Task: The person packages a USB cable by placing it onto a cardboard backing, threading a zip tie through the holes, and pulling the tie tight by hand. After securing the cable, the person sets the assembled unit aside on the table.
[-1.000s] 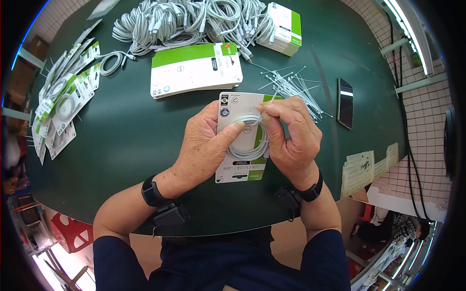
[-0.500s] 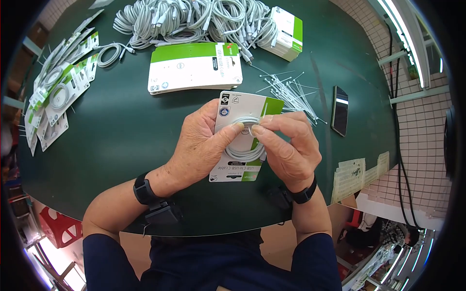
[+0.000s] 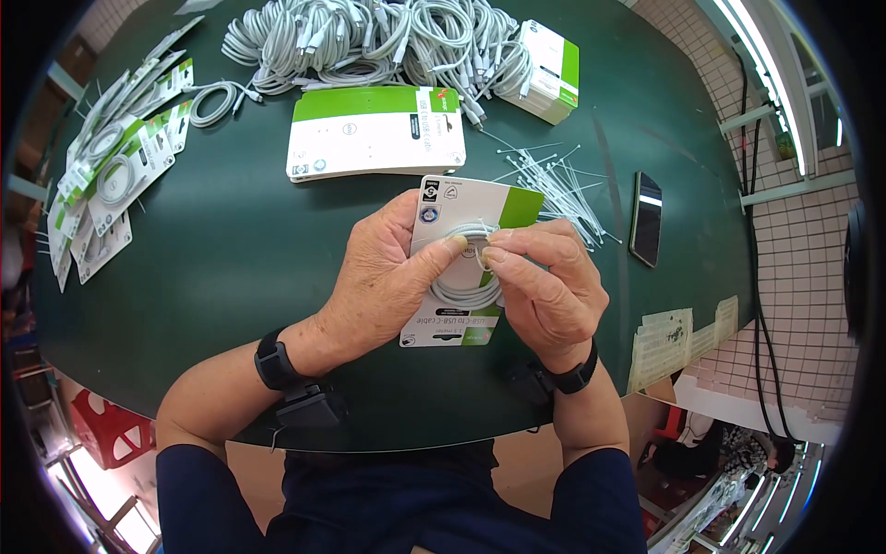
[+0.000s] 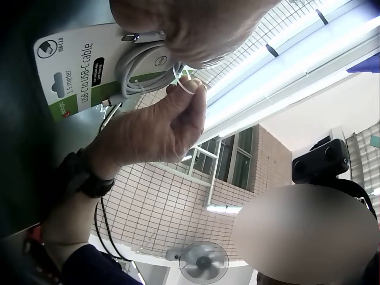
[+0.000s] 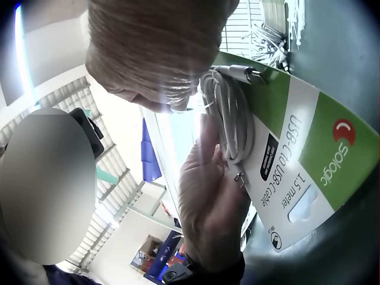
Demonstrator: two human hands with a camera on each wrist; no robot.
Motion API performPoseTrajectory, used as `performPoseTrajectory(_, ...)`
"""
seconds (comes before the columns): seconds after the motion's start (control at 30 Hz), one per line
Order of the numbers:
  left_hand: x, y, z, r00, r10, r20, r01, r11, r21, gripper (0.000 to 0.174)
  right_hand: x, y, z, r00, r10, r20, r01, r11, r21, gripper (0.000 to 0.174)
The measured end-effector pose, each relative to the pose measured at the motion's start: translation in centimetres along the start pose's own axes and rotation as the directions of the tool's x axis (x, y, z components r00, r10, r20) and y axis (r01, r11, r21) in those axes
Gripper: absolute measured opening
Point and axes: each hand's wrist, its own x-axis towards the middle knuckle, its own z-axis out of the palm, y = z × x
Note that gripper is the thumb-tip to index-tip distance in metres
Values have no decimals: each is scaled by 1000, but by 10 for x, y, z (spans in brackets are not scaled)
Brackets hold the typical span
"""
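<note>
My left hand (image 3: 383,268) grips a white and green cable card (image 3: 461,196), its thumb pressing a coiled white USB-C cable (image 3: 466,297) against the printed face. The fingers behind the card are hidden in the head view. At the coil's upper right, my right hand (image 3: 554,286) pinches a thin white cable tie (image 4: 184,89) between thumb and forefinger. In the left wrist view the tie bows out from the coil to those fingertips. A metal cable plug (image 5: 240,72) lies against the green part of the card in the right wrist view.
Behind the hands lie a stack of similar cards (image 3: 369,138), a heap of coiled cables (image 3: 369,42) and another card stack (image 3: 549,74). Loose cable ties (image 3: 558,189) and a phone (image 3: 647,220) are at the right. Cards with cables (image 3: 120,180) are piled at the left.
My right fingertips have moved down and left from the card's top edge to the coil. The cable tie, upright before, now curves beside the coil. My left hand keeps its grip.
</note>
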Motion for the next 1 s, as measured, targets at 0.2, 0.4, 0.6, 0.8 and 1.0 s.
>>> performPoseTrajectory(0.2, 0, 2, 1, 1000, 0, 1, 0, 1000, -6, 32, 1, 0, 0, 1000, 14, -3, -14, 1000, -8, 43)
performPoseTrajectory(0.4, -1, 1, 1, 1000, -16, -3, 16, 1000, -5, 31, 3, -4, -1, 997, 78, 4, -78, 997, -3, 30)
performPoseTrajectory(0.6, -2, 1, 2, 1000, -19, 2, 19, 1000, 15, 31, 5, -5, -2, 996, 91, 13, -90, 995, -34, 28)
performPoseTrajectory(0.8, -1, 1, 1, 1000, -2, -8, 2, 1000, 20, 31, 6, -4, -4, 996, 92, -2, -92, 995, -25, 28)
performPoseTrajectory(1.0, -1, 1, 0, 1000, -8, -4, 8, 1000, 4, 30, 5, -3, -3, 997, 69, 44, -68, 997, -22, 29)
